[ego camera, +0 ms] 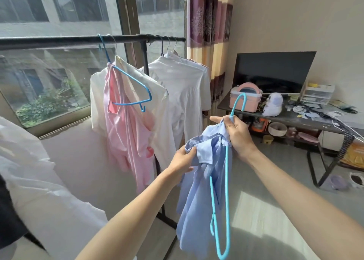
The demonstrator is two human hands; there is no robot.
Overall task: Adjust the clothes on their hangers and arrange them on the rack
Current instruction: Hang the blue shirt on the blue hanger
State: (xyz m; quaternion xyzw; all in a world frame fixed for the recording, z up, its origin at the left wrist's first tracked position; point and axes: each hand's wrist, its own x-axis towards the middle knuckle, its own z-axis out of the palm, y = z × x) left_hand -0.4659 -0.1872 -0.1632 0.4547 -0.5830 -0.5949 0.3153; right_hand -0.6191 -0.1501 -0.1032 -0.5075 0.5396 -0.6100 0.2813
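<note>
The right hand (pixel 239 135) has its grip closed around the light-blue hanger (pixel 226 181) at its neck; the left hand (pixel 182 161) pinches the blue shirt (pixel 199 200) collar beside the rack (pixel 78 40).

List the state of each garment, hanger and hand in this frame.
blue shirt: bunched, half off its hanger, held off the rack
light blue hanger: tilted on end, gripped at the neck
right hand: grips hanger neck
left hand: pinches shirt collar
pink garment: hanging crooked, slipped off its hanger
white shirts: hung neatly
</note>
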